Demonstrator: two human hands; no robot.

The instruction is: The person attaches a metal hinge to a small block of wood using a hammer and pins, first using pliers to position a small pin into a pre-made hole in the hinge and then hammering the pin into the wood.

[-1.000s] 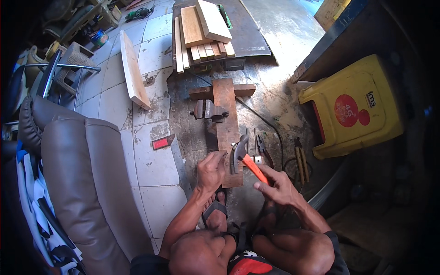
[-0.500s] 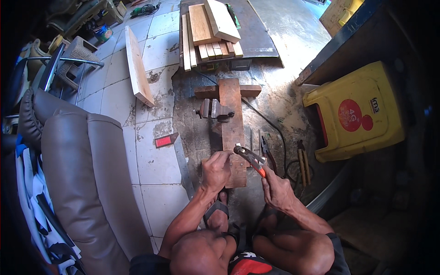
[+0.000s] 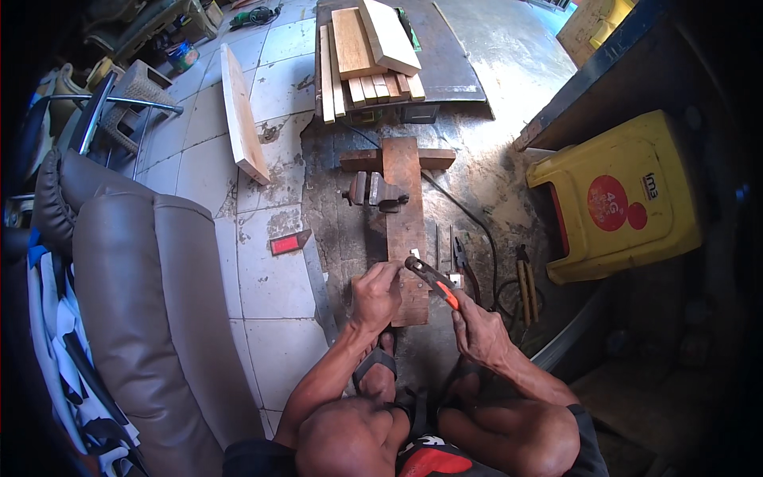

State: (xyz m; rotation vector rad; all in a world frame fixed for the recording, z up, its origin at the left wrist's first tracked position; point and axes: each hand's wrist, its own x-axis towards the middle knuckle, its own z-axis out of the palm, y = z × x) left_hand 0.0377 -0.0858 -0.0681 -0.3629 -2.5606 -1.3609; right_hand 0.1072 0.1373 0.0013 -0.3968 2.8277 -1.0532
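Note:
My right hand (image 3: 482,330) is closed round the handle of a hammer (image 3: 431,281) with a dark metal head and an orange patch on its shaft. The hammer's head is over the worn wooden bench plank (image 3: 407,230), beside the fingertips of my left hand (image 3: 375,294). Those left fingers are pinched together at the plank's left edge; whatever they hold is too small to make out. A small white piece (image 3: 415,254) lies on the plank just beyond the hammer head. Farther up the plank sits a small metal vise (image 3: 376,191).
Pliers (image 3: 461,253), thin rods and long-handled pincers (image 3: 524,286) lie right of the plank, near a black cable (image 3: 486,226). A yellow plastic stool (image 3: 620,199) stands at right. Boards (image 3: 358,48) are stacked ahead; a try square (image 3: 290,242) and brown sofa (image 3: 151,302) are at left.
The hammer's shaft has tilted slightly, its head staying by my left fingertips. My left hand holds nearly the same place. The whole view has shifted a little.

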